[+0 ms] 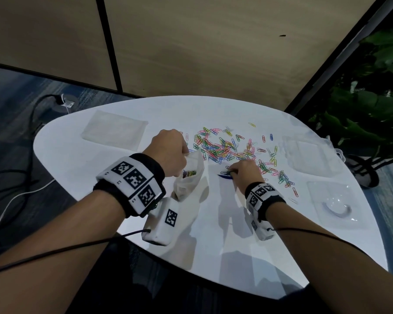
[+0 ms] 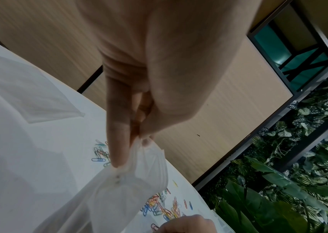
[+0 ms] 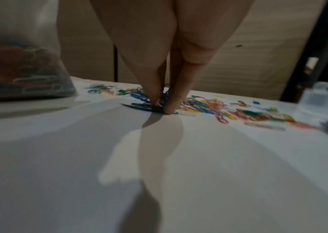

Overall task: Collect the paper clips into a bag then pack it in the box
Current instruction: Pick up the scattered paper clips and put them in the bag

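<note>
While the left hand (image 1: 168, 152) pinches the bag (image 1: 188, 177) open (a few clips inside), the right hand (image 1: 245, 173) seemingly pinches paper clips (image 1: 222, 148) on the table (image 1: 213, 223) — most remain, the box (image 1: 313, 157) waits.

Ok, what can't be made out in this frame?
- How many paper clips the bag holds: head view too small, right wrist view blurred.
- What the right hand pinches: fingers hide it.
- Clear box contents: transparent, glare in head view.
- Left hand fingertips: head view shows only its back.
</note>
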Action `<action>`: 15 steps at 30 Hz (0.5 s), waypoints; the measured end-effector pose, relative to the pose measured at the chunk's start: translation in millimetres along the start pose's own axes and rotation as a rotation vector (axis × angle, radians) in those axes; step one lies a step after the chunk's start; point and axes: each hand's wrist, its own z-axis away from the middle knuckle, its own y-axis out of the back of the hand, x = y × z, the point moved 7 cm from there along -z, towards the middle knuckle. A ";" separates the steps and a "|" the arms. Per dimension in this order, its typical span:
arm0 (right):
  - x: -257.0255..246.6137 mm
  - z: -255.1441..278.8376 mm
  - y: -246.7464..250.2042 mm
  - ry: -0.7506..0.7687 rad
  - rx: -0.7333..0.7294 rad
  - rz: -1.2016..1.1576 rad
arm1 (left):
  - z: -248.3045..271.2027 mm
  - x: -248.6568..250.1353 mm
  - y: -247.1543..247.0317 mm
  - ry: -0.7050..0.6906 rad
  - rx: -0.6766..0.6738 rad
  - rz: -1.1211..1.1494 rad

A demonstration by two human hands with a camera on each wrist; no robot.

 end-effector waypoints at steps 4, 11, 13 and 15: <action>23.9 0.7 17.0 -0.204 0.065 -0.373 | -0.2 7.0 -3.5 -0.007 -0.021 -0.004; -14.0 13.3 52.7 -0.297 -0.100 -1.546 | 0.0 27.6 -17.1 -0.036 -0.053 -0.009; -35.4 22.4 64.1 -0.231 -0.215 -1.645 | -1.1 31.0 -22.0 -0.022 -0.055 0.005; -51.4 33.1 65.4 -0.197 -0.330 -1.603 | -0.6 34.3 -25.8 -0.008 -0.042 0.026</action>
